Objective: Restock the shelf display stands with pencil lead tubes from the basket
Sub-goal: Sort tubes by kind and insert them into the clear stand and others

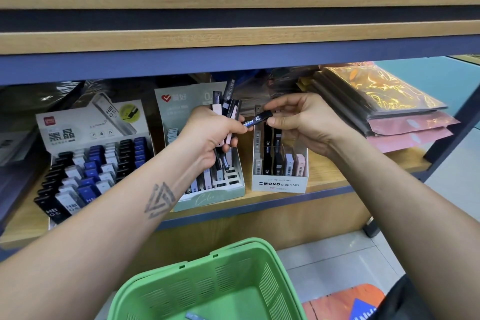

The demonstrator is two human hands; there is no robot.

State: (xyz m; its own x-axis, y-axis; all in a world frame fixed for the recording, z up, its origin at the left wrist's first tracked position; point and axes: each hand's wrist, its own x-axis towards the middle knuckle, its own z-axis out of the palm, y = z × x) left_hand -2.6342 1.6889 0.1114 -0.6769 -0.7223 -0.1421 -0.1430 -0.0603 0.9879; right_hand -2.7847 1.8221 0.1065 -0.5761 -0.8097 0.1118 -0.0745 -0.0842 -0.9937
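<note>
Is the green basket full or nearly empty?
Nearly empty: the green basket shows bare floor, with only one small bluish item visible at the frame's bottom edge.

Under the left hand (210, 135), middle stand (220, 189) partly hidden; basket (207, 286) below cut off by frame edge.

One head-worn view here, looking forward and down, close up on the wooden shelf (324, 174), square to its front edge.

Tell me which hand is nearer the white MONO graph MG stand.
Right. The right hand hovers directly above the MONO graph MG stand, pinching a black lead tube. The left hand grips a bundle of tubes over the neighbouring green stand.
</note>
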